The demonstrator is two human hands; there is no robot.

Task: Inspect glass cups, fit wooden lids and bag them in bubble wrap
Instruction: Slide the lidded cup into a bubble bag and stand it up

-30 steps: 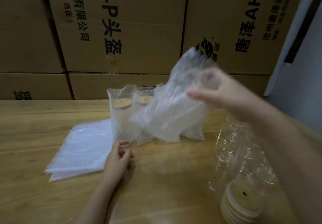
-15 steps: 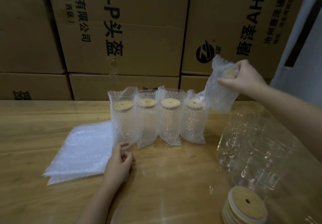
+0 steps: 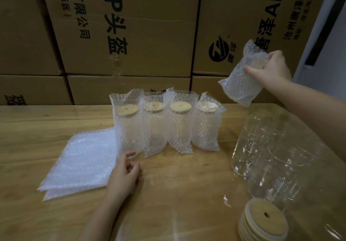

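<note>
Overhead, right hand grips a bagged cup — left hand rests loosely curled, empty, on the table.

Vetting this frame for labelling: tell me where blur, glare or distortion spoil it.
Head view: dim light; left hand and flat bubble bags smeared by motion; glare streaks the bare glass cups; wide-angle bends cartons; wrapped cup in the right hand reads clear.
</note>
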